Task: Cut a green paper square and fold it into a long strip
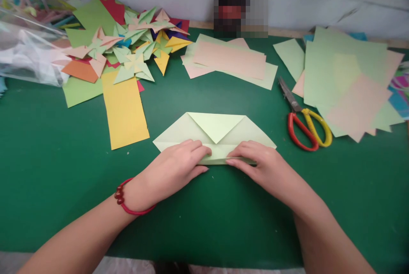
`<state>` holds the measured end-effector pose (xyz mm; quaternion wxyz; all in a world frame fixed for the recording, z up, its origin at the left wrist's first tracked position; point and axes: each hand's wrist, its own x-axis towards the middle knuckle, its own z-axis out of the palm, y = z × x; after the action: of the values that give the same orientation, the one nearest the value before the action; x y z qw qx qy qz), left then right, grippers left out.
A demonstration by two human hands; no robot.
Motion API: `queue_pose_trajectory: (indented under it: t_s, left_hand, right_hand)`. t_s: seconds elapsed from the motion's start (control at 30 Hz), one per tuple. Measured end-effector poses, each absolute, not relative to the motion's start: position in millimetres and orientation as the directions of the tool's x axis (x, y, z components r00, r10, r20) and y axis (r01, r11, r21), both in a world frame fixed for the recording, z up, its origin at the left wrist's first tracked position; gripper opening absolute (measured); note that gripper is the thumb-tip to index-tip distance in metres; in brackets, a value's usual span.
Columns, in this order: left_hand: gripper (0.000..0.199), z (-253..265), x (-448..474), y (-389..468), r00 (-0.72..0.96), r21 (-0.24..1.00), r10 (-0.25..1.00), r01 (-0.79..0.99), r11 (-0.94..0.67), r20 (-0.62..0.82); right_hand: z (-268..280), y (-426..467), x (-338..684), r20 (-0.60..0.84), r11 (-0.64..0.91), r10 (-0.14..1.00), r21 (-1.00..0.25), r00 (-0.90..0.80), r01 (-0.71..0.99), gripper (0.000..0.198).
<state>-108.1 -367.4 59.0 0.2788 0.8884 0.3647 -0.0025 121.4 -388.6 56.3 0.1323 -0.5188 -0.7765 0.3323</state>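
Taking the light green sheet as the hub of the clock, with twelve pointing away from the person, I am watching it lie flat on the green table, its long axis running from nine to three. A triangular flap along its far edge is pointing towards six, and a narrow band seems to be folding up along the near edge. Everything is turning on that edge: it is lying just towards one o'clock from the left thumb and right under the right thumb, so the right hand is sitting nearer.

The right hand is pinching the near edge between thumb and forefinger. The left hand is pressing curled fingers onto the paper, its thumb resting beside the edge; whether it is pinching too, I can't tell.

The scissors are lying near three, blades pointing towards eleven. A yellow rectangle is lying near nine, folded paper stars are heaping up around ten, and pink and green strips are overlapping at twelve. No brand or label is showing legibly; a mark by the scissors' pivot is proving too small to read.
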Motion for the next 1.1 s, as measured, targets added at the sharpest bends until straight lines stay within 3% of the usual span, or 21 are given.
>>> queue_pose_trajectory:
  t_s: [0.3,0.57,0.63,0.73,0.87,1.1]
  left_hand:
    - [0.009,58.2,-107.3,-366.7,0.75,0.486,0.633,0.633,-0.603,-0.192]
    - [0.019,61.2,-101.9,-370.3,0.818,0.53,0.535,0.555,-0.641,-0.209]
    - [0.024,61.7,-101.4,-372.0,0.811,0.52,0.544,0.566,-0.639,-0.215]
    - [0.029,61.0,-101.6,-373.3,0.797,0.488,0.565,0.587,-0.645,-0.213]
    - [0.016,58.2,-100.9,-372.3,0.791,0.486,0.575,0.595,-0.64,-0.212]
    - [0.019,55.2,-99.7,-371.6,0.769,0.513,0.615,0.603,-0.611,-0.172]
  right_hand:
    - [60.4,-389.4,123.1,-0.23,0.191,0.867,-0.667,-0.443,0.72,0.007]
    - [60.7,-389.7,124.8,-0.249,0.192,0.856,-0.662,-0.454,0.725,0.007]
    - [60.2,-389.9,125.7,-0.25,0.198,0.85,-0.664,-0.464,0.721,0.003]
    - [60.0,-390.5,127.0,-0.251,0.201,0.845,-0.67,-0.473,0.715,0.017]
    - [62.2,-391.0,126.9,-0.284,0.162,0.842,-0.678,-0.459,0.717,0.01]
    - [59.8,-388.4,125.3,-0.299,0.11,0.851,-0.702,-0.432,0.703,0.015]
